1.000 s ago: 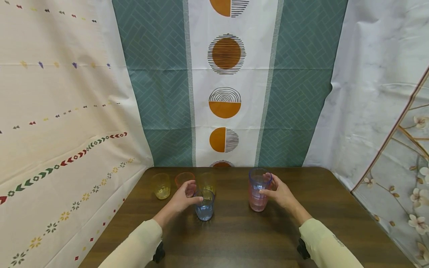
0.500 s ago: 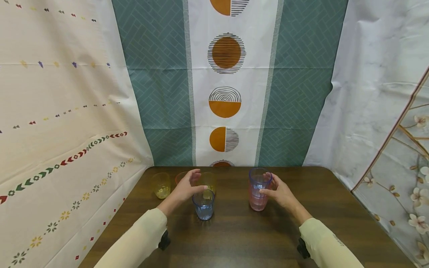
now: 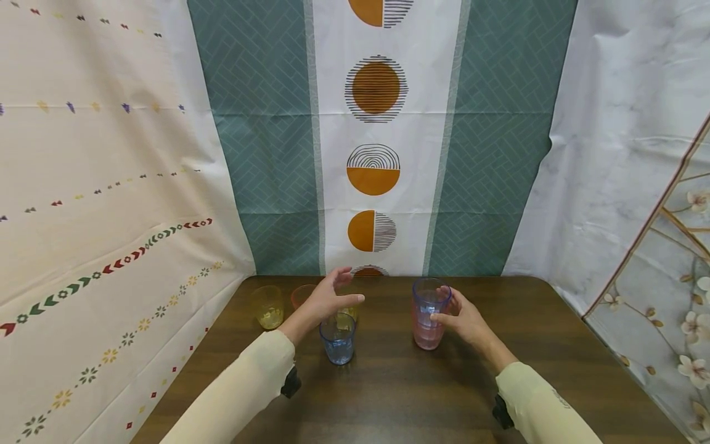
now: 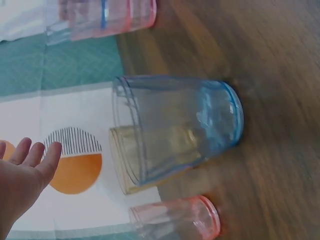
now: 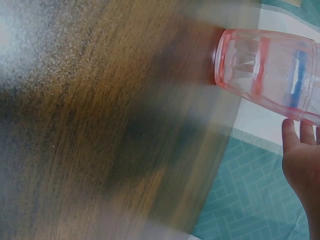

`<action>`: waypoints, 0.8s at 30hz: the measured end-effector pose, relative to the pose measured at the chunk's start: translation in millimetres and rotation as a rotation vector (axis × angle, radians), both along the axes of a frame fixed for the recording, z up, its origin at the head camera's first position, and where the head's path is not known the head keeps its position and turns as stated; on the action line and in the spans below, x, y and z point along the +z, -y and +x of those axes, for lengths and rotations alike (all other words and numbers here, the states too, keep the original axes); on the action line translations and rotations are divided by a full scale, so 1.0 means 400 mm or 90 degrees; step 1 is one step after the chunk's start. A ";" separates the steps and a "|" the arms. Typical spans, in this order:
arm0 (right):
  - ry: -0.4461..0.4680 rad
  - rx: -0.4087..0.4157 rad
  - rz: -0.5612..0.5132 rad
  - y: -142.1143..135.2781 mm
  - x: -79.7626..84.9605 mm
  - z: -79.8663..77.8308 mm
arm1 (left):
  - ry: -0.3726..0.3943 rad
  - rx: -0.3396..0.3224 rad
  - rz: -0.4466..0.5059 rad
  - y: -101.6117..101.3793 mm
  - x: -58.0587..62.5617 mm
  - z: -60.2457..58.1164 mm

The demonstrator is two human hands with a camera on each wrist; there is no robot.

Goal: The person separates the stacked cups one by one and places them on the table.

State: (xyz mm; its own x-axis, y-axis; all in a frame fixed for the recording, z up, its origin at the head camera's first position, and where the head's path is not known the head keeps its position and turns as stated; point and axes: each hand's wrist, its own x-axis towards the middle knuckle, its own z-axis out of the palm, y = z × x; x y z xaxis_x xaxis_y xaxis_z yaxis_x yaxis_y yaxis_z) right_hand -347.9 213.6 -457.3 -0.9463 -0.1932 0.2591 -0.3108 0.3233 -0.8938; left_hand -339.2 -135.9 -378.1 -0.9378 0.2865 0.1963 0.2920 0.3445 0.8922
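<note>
My left hand (image 3: 327, 300) is raised with fingers apart and nothing in them, above and behind a clear blue tumbler (image 3: 338, 348) standing on the table. In the left wrist view the hand (image 4: 27, 175) is apart from that tumbler (image 4: 220, 117). Partly hidden behind the tumbler and hand is a yellow tumbler (image 3: 349, 311). A red-pink tumbler (image 3: 301, 297) stands behind my left forearm. On the right, my right hand (image 3: 465, 317) holds the side of a stack of nested tumblers (image 3: 424, 330), blue-rimmed on top and pink below. The right wrist view shows the stack's pink base (image 5: 235, 62) by the table.
Another yellow tumbler (image 3: 270, 314) stands at the table's left back. The dark wooden table (image 3: 383, 394) ends at a patterned cloth (image 3: 377, 185) at the back. Hanging cloths (image 3: 111, 185) border the left and right sides.
My left hand has moved away from the blue tumbler, up and to the right, its fingers spreading. The blue tumbler stays in place. My right hand and the stack have hardly moved.
</note>
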 end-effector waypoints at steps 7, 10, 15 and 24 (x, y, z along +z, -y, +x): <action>0.001 -0.006 0.003 0.002 0.001 0.003 | 0.007 -0.024 0.009 -0.045 0.021 -0.001; 0.007 -0.009 -0.001 0.004 0.001 0.006 | 0.013 -0.032 0.009 -0.066 0.027 -0.002; 0.012 -0.013 0.003 0.006 -0.003 0.011 | 0.015 -0.045 -0.003 -0.107 0.040 0.002; 0.017 -0.028 0.023 0.005 -0.002 0.014 | 0.021 -0.048 0.003 -0.175 0.058 -0.002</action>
State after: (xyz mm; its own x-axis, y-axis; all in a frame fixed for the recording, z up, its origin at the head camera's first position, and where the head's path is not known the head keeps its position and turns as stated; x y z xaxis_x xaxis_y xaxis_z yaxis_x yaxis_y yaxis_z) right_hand -342.4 211.7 -458.2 -0.9606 -0.1602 0.2273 -0.2718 0.3689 -0.8888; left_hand -339.8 -66.0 -354.9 -0.9198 0.3552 0.1669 0.2867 0.3179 0.9037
